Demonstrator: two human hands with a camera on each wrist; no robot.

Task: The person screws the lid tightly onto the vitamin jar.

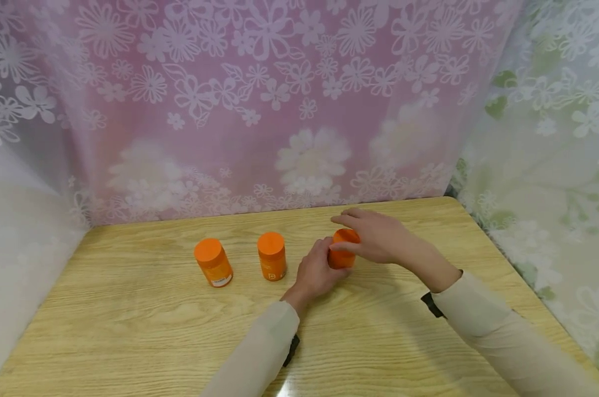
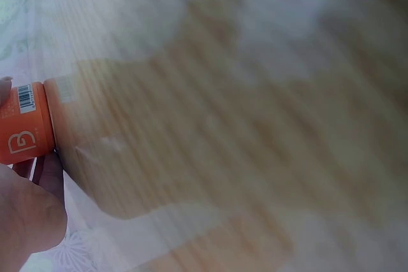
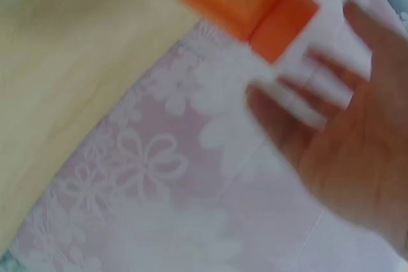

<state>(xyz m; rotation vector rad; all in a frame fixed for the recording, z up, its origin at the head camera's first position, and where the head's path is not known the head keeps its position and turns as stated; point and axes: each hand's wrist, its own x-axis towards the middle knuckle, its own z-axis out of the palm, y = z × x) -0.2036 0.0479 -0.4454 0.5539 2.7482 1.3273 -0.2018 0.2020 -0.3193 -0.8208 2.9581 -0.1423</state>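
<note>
An orange plastic jar [image 1: 340, 260] with a screw lid stands upright on the table, toward its right back. My left hand [image 1: 319, 273] grips the jar's body from the left, low near the table. Over the lid is my right hand [image 1: 378, 237], its fingers spread and loosely bent. In the right wrist view that hand [image 3: 357, 151] is apart from the lid [image 3: 284, 27], palm facing it. The left wrist view shows a barcode and a white logo on the jar [image 2: 25, 122], with fingers on both sides of it.
Two more orange jars stand upright to the left, a middle one [image 1: 271, 256] and a leftmost one [image 1: 214, 264] with a white label patch. The wood-grain table [image 1: 145, 331] ends at the back against a pink floral curtain [image 1: 259, 110]. Another floral curtain [image 1: 552, 165] hangs along the right.
</note>
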